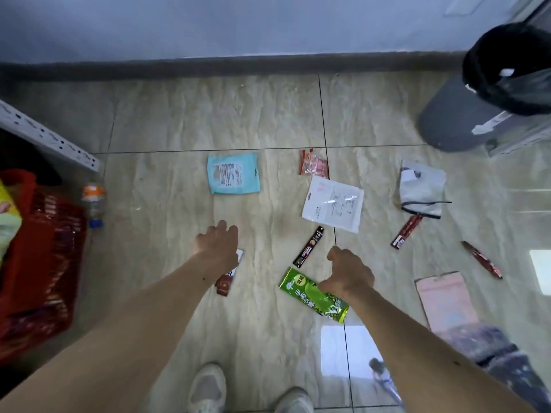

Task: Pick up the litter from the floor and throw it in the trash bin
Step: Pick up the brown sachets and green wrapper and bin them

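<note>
Litter lies scattered on the tiled floor. My left hand (pixel 219 244) hovers over a brown-and-white sachet (pixel 228 278), fingers curled down, holding nothing. My right hand (pixel 348 271) hangs over the upper end of a green snack packet (pixel 313 296), also empty. A black coffee stick (pixel 308 247) lies between the hands. Farther out are a light blue pouch (pixel 233 173), a red candy wrapper (pixel 313 163), a white plastic bag (pixel 333 203), a grey pouch (pixel 422 189), two red sticks (pixel 406 231) (pixel 481 259) and a pink pouch (pixel 445 299). The grey trash bin (pixel 456 120) with a black liner stands at the far right.
A red basket (pixel 41 257) with goods sits at the left under a white metal shelf rail (pixel 47 137). A plastic bottle (pixel 94 201) lies beside it. The wall and dark baseboard (pixel 238 65) run along the back. My shoes (pixel 208 389) are at the bottom.
</note>
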### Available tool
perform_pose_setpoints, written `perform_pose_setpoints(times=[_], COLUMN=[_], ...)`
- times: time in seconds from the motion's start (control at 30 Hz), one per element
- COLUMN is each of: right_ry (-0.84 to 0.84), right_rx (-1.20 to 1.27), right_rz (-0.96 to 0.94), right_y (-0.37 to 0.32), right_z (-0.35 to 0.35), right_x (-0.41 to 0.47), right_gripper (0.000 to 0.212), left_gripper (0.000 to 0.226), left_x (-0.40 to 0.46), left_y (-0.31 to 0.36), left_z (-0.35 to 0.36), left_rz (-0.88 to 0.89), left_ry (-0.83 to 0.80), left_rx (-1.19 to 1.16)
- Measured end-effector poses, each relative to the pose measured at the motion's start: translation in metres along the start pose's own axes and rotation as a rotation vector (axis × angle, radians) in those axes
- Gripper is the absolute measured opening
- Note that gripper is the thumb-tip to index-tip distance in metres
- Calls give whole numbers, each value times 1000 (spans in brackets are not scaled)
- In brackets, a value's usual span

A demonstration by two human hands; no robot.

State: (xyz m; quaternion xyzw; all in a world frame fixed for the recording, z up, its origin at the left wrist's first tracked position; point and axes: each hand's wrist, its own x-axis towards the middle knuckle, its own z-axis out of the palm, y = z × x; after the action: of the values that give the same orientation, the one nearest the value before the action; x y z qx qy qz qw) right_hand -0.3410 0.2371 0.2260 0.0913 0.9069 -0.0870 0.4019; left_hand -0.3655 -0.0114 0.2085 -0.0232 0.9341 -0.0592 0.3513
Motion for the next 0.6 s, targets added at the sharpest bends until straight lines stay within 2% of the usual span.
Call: perform_pose_setpoints(times=[0.17,0.3,0.4,0.47,0.6], right_ry=[-35,43,95,123,157], right_rx=[-287,-444,-537,-620,-651], right_rz=[-129,-262,-324,-332,-332], right_y=[4,3,4,6,12], right_z=[89,145,168,177,190], right_x=[47,99,141,162,177], right_gripper=[91,114,138,152,158], left_gripper=[82,103,118,135,157], left_x=[40,86,117,135,151], left_y=[-8,-15,-23,-27,-31], left_z=[110,175,195,201,210], left_rz=[-26,-73,-107,-140,-195], left_ry=[-30,65,118,84,-30], left_rx=[-63,-47,-64,-103,-265])
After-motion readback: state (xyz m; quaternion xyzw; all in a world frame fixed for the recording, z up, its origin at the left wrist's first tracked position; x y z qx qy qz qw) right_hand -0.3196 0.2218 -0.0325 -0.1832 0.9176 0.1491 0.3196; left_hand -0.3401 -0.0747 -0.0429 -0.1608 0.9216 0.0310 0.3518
